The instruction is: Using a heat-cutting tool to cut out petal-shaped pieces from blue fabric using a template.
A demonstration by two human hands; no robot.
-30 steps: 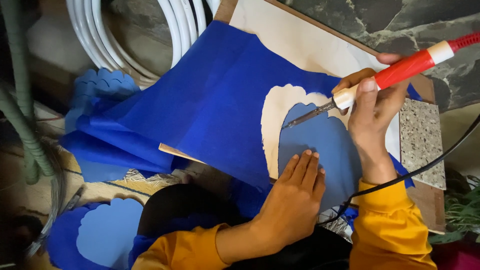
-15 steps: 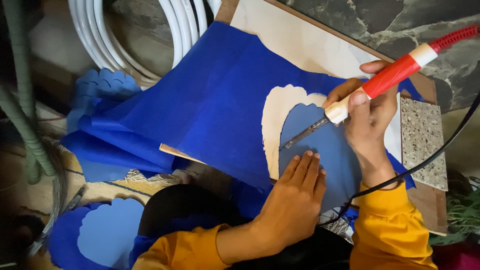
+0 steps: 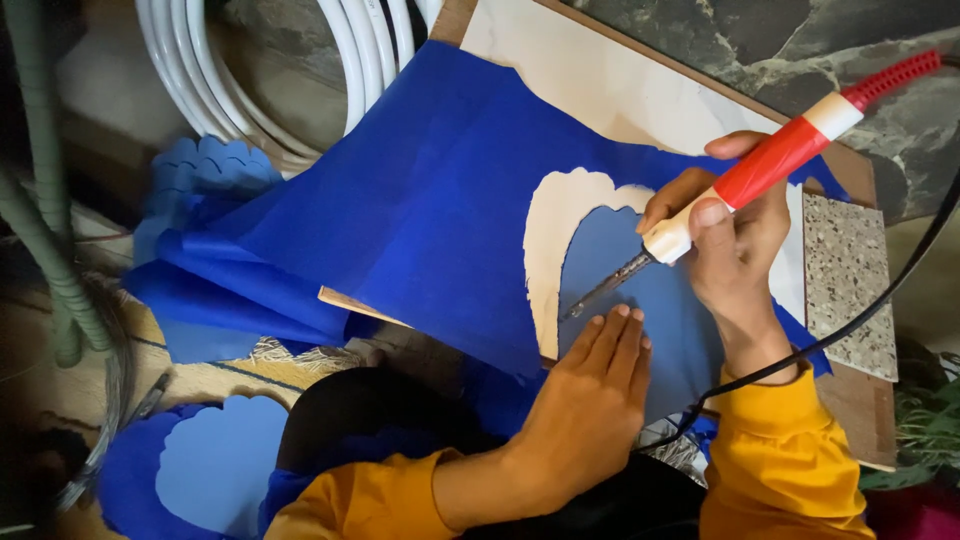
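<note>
Judging by its folds and drape, the blue sheet is thin, light and limp, likely to slide or pucker unless pinned flat close to the cut. It lies across a pale board. The left hand, fingers spread, presses the scalloped cut-out piece. The right hand pinches a red-and-white hot cutting tool, tip on the cut edge.

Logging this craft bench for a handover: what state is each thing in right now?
Red-and-white corded hot-cutting tool: held, tip on fabric.
Right hand: gripping the tool.
Left hand: flat, pressing the template.
Blue scalloped template: lying on fabric.
Blue fabric sheet: partly cut.
White coiled tubing: coiled, idle.
</note>
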